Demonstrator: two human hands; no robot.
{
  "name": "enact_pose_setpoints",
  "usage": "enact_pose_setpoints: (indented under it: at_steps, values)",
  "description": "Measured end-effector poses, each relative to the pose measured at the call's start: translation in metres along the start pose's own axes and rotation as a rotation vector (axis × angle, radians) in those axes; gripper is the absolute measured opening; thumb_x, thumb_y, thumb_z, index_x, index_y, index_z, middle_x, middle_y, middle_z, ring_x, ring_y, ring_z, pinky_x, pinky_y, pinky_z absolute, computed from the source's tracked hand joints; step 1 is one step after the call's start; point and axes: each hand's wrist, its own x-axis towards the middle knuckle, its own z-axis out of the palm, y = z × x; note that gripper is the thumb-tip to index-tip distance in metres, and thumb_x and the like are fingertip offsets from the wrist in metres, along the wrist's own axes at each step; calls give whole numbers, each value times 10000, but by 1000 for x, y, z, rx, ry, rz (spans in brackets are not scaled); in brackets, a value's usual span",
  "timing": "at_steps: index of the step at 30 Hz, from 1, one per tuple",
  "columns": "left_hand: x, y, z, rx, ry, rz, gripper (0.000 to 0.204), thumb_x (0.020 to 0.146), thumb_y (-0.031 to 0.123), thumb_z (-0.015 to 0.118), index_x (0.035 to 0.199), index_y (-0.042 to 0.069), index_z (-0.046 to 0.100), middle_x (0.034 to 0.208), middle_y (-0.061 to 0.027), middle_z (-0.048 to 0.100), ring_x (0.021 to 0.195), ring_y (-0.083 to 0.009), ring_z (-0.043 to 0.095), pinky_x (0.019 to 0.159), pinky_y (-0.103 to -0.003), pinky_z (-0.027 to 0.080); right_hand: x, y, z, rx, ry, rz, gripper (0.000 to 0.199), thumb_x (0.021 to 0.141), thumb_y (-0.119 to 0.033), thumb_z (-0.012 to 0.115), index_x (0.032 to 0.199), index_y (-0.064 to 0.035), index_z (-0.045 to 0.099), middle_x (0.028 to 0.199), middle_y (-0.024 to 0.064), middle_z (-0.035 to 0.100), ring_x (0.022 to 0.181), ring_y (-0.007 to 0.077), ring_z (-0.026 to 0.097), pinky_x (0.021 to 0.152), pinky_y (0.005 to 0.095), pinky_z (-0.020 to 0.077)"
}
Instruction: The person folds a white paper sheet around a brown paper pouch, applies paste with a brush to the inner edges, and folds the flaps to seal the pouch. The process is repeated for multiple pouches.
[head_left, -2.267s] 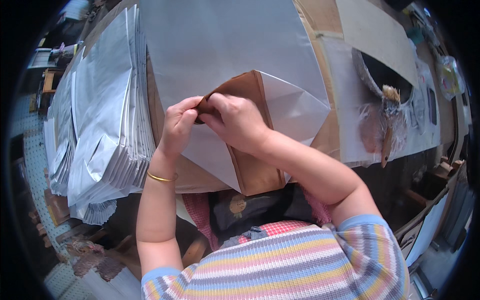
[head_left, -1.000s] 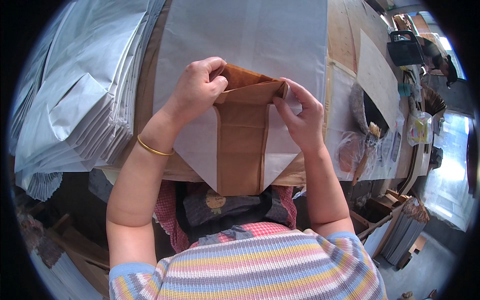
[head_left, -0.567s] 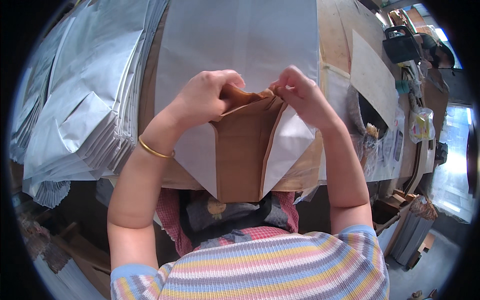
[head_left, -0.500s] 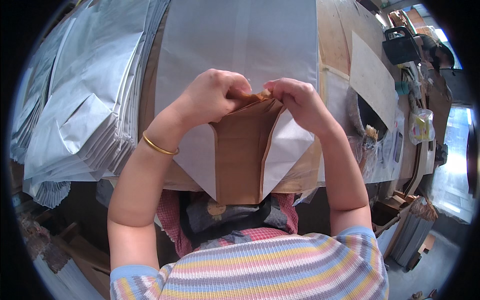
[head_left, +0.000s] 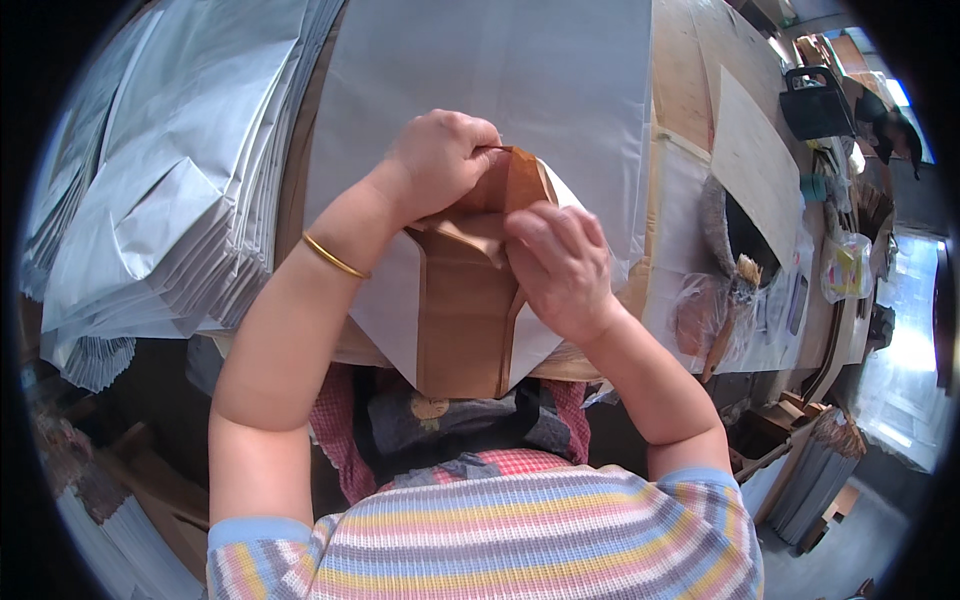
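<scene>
Paper bag with brown inner flaps, left hand pinching top flap, right hand fingers pressed flat on fold, stacked white bags at left of worktop

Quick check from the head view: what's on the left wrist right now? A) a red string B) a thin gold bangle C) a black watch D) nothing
B: a thin gold bangle circles the wrist just below the left hand, which presses on the brown paper bag.
</scene>
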Motion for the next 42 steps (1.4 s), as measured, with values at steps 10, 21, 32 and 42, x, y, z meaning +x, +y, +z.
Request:
enact_pose_setpoints:
  at_steps: [10, 21, 32, 42]
  values:
    - [4, -7, -2, 220, -116, -239, 164, 799, 187, 639, 849, 42, 699, 931, -157, 693, 891, -347, 648, 780, -438, 517, 7, -11, -16, -179, -523, -207, 71, 719, -184, 627, 678, -149, 674, 746, -4, 588, 811, 194, 583, 782, 360, 430]
    - [-67, 58, 5, 732, -933, 308, 123, 730, 145, 672, 827, 71, 688, 905, -125, 638, 912, -260, 640, 785, -365, 498, 51, -24, -27, -173, -1346, -83, 253, 822, -349, 676, 899, -117, 741, 1031, 55, 681, 947, 199, 654, 1016, 363, 430]
    - [-98, 35, -28, 1037, -601, -328, 588, 810, 156, 682, 1361, 88, 489, 1292, -142, 567, 1225, -284, 549, 983, -363, 477, -27, 13, -22, -345, -936, 400, 530, 816, -135, 657, 1314, -53, 497, 1303, 158, 582, 1190, 280, 585, 961, 386, 495]
    - [-62, -2, -31, -47, -538, -282, 528, 683, -2, 636, 1208, 20, 585, 1245, -158, 574, 1181, -308, 539, 999, -359, 439, -7, 43, -72, 393, -1030, 372, 347, 667, -117, 744, 993, -48, 646, 997, 129, 659, 936, 306, 640, 808, 383, 520]
